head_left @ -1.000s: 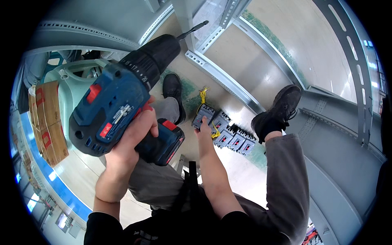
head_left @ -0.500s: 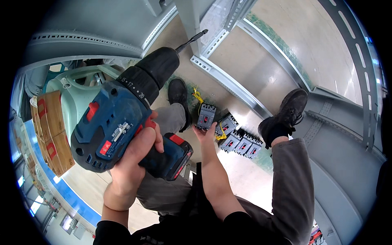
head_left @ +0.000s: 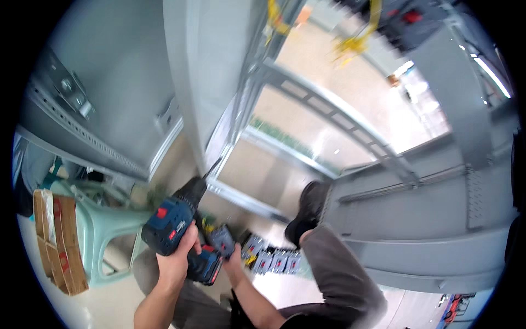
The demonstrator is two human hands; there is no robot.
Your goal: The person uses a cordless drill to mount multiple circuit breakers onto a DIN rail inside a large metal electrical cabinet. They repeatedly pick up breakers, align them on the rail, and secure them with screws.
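Low and left of centre, left hand is wrapped round the grip of a blue-black cordless drill, bit angled up-right; can't tell if the tip touches the cabinet frame. Right hand clamped on a grey circuit breaker, just right of the drill's battery. Hands apart, near each other. Yellow wires by the held breaker. More grey breakers with red toggles sit side by side on the floor, between the legs, near the dark shoe. Pale green stool on the left, cardboard boxes beside it. Frame blurry, fine detail unreadable.
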